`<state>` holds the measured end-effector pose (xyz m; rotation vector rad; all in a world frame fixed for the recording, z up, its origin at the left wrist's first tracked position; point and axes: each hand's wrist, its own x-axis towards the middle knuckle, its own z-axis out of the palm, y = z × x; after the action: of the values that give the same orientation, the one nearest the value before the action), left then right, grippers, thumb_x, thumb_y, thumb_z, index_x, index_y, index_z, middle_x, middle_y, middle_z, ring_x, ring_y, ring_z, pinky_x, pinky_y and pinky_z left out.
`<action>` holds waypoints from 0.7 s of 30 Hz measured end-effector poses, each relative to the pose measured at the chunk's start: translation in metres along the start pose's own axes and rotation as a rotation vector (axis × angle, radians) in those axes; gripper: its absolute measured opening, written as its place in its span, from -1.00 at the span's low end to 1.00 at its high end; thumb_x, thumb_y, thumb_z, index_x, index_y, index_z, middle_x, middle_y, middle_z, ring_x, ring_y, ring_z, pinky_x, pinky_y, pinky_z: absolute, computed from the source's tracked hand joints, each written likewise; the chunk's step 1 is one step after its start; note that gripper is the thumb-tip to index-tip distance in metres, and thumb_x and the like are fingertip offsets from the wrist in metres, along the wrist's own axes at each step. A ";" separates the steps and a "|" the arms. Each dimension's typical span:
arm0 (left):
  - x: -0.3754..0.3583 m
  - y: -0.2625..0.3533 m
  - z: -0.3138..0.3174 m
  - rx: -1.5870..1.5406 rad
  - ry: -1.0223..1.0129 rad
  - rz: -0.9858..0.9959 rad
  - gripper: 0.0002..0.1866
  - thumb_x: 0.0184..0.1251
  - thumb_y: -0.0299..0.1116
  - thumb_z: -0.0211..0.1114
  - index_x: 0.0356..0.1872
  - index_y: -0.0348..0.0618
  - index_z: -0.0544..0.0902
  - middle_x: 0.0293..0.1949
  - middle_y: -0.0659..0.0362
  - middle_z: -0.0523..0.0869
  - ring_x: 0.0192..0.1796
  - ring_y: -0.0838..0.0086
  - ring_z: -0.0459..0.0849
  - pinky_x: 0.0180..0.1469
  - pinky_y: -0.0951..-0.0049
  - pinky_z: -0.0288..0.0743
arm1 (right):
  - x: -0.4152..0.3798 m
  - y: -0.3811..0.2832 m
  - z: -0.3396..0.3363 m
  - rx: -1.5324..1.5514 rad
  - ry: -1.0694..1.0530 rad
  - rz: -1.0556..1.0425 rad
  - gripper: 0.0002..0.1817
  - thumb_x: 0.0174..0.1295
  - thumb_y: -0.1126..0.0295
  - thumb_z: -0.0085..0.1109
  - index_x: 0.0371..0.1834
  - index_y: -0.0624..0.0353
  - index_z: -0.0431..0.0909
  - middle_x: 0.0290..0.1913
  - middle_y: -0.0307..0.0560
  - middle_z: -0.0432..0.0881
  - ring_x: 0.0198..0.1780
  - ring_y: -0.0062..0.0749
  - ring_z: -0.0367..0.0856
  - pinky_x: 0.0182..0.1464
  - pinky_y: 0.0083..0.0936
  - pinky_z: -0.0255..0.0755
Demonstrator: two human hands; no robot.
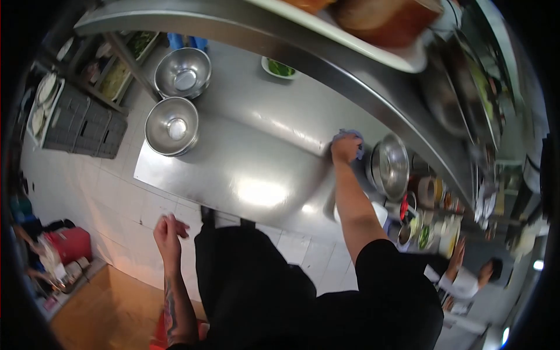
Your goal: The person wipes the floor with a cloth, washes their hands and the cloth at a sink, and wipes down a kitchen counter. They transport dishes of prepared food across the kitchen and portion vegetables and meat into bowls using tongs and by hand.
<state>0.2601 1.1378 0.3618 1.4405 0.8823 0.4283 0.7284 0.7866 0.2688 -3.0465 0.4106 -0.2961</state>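
Observation:
My right hand (346,149) is closed around a bunched blue cloth (357,137) and presses it on the steel table (233,140), close to the overhead shelf. Just right of that hand is a stack of metal bowls (392,166). My left hand (169,232) hangs in the air in front of the table's near edge. Its fingers are loosely bent and a little apart, with nothing visible in them. Part of a white container (379,213) shows beside my right forearm.
Metal bowls (172,126) stand at the table's left end, with more bowls (183,73) behind. A small white dish (280,68) holds something green. A steel shelf (326,64) crosses overhead. A grey crate (81,122) stands left. Another person (464,283) is at the right.

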 end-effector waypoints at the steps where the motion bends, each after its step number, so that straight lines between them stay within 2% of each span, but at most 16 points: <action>1: -0.018 -0.010 0.006 0.002 0.018 -0.035 -0.57 0.64 -0.22 0.05 -0.54 -0.18 0.45 -0.62 0.13 0.62 -0.64 0.60 0.49 -0.52 0.56 0.35 | 0.028 0.000 0.008 -0.024 0.006 -0.085 -0.59 0.38 0.19 0.01 0.15 0.25 0.44 0.14 0.31 0.41 0.02 0.18 0.64 0.00 -0.08 0.61; 2: -0.034 -0.022 0.009 -0.002 0.016 -0.049 -0.58 0.62 -0.24 0.08 -0.53 -0.18 0.43 -0.64 0.14 0.60 -0.64 0.58 0.49 -0.51 0.56 0.35 | 0.056 -0.002 0.017 -0.044 0.015 -0.166 -0.58 0.42 0.16 -0.06 0.17 0.22 0.43 0.15 0.36 0.39 0.00 0.22 0.65 -0.04 -0.01 0.62; 4: -0.062 -0.042 0.013 0.029 0.052 -0.109 -0.61 0.61 -0.27 0.09 -0.52 -0.17 0.41 -0.65 0.14 0.59 -0.64 0.56 0.51 -0.52 0.54 0.38 | 0.119 -0.002 0.041 -0.055 0.099 -0.288 -0.56 0.41 0.15 -0.04 0.21 0.19 0.47 0.18 0.39 0.40 0.09 0.27 0.60 0.07 0.05 0.57; 7: -0.096 -0.066 0.009 -0.014 0.131 -0.188 -0.63 0.60 -0.27 0.10 -0.50 -0.20 0.45 -0.59 0.10 0.68 -0.63 0.62 0.52 -0.55 0.59 0.36 | 0.173 -0.036 0.021 -0.074 0.016 -0.440 -0.53 0.37 0.20 -0.04 0.29 0.14 0.48 0.22 0.44 0.40 0.18 0.31 0.53 0.21 0.07 0.46; 9: -0.105 -0.085 0.010 -0.012 0.149 -0.219 -0.62 0.60 -0.26 0.09 -0.50 -0.20 0.45 -0.59 0.10 0.67 -0.63 0.62 0.51 -0.55 0.59 0.35 | 0.232 -0.036 0.070 -0.132 0.093 -0.583 -0.53 0.33 0.27 -0.04 0.28 0.10 0.52 0.28 0.39 0.42 0.26 0.21 0.48 0.30 0.01 0.36; 10: -0.108 -0.092 0.010 -0.015 0.156 -0.217 -0.62 0.60 -0.26 0.09 -0.50 -0.20 0.45 -0.59 0.11 0.67 -0.63 0.63 0.50 -0.55 0.59 0.34 | 0.231 -0.044 0.071 -0.133 0.087 -0.577 -0.53 0.33 0.27 -0.04 0.28 0.10 0.52 0.28 0.39 0.42 0.26 0.21 0.48 0.30 0.01 0.36; 11: -0.109 -0.097 0.008 -0.015 0.154 -0.219 -0.62 0.61 -0.25 0.09 -0.50 -0.20 0.44 -0.59 0.11 0.66 -0.63 0.63 0.49 -0.56 0.59 0.34 | 0.228 -0.046 0.070 0.121 0.056 -0.656 -0.57 0.28 0.34 -0.01 0.22 0.10 0.56 0.23 0.27 0.48 0.23 0.06 0.52 0.29 -0.12 0.37; 12: -0.107 -0.098 0.011 -0.016 0.130 -0.219 -0.62 0.61 -0.26 0.08 -0.50 -0.20 0.44 -0.59 0.11 0.66 -0.62 0.63 0.51 -0.54 0.60 0.36 | 0.214 -0.036 0.069 0.368 0.024 -0.719 -0.60 0.24 0.41 0.01 0.15 0.10 0.59 0.19 0.16 0.54 0.20 -0.09 0.56 0.28 -0.25 0.38; 14: -0.099 -0.089 0.023 -0.041 0.072 -0.181 -0.62 0.62 -0.27 0.07 -0.50 -0.21 0.43 -0.57 0.11 0.67 -0.60 0.62 0.52 -0.51 0.60 0.38 | 0.168 -0.012 0.079 0.795 -0.181 -0.726 -0.65 0.12 0.50 0.09 0.00 0.09 0.64 0.00 0.02 0.66 0.07 -0.19 0.62 0.20 -0.39 0.41; 16: -0.091 -0.077 0.032 -0.082 -0.009 -0.164 -0.64 0.61 -0.30 0.07 -0.48 -0.20 0.44 -0.55 0.09 0.67 -0.58 0.62 0.53 -0.49 0.59 0.39 | 0.057 0.003 0.050 0.704 -0.330 -0.566 -0.69 0.03 0.56 0.08 -0.16 0.01 0.68 -0.14 -0.13 0.71 -0.02 -0.28 0.66 0.11 -0.44 0.47; 17: -0.086 -0.070 0.038 -0.107 -0.046 -0.133 -0.66 0.61 -0.31 0.07 -0.47 -0.20 0.44 -0.54 0.09 0.68 -0.58 0.62 0.52 -0.49 0.59 0.38 | -0.017 0.004 0.035 0.559 -0.113 -0.573 -0.72 0.01 0.53 0.09 -0.23 -0.02 0.68 -0.10 -0.16 0.72 0.00 -0.19 0.67 0.11 -0.38 0.49; 18: -0.082 -0.062 0.043 -0.129 -0.078 -0.102 -0.67 0.60 -0.33 0.08 -0.47 -0.20 0.44 -0.54 0.09 0.68 -0.58 0.62 0.51 -0.48 0.58 0.38 | -0.079 0.003 0.005 0.424 -0.121 -0.737 -0.71 -0.02 0.48 0.10 -0.24 -0.06 0.70 -0.04 -0.13 0.73 0.07 -0.09 0.65 0.12 -0.28 0.51; 20: -0.076 -0.046 0.051 -0.147 -0.128 -0.051 -0.69 0.58 -0.36 0.10 -0.46 -0.20 0.44 -0.52 0.09 0.70 -0.58 0.62 0.50 -0.48 0.57 0.37 | -0.150 -0.020 -0.075 0.344 -0.536 -0.783 -0.68 0.09 0.39 0.16 -0.06 -0.08 0.69 0.04 -0.04 0.72 0.14 -0.05 0.64 0.15 -0.21 0.52; 21: -0.075 -0.036 0.051 -0.154 -0.159 -0.035 -0.69 0.57 -0.39 0.10 -0.48 -0.24 0.47 -0.51 0.09 0.70 -0.56 0.60 0.52 -0.48 0.56 0.39 | -0.149 -0.016 -0.068 0.347 -0.547 -0.773 -0.68 0.09 0.39 0.16 -0.06 -0.08 0.69 0.04 -0.04 0.72 0.14 -0.05 0.64 0.15 -0.21 0.52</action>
<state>0.2415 1.0444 0.3414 1.2968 0.7297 0.3433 0.5779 0.8401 0.3093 -2.6277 -0.7654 0.4013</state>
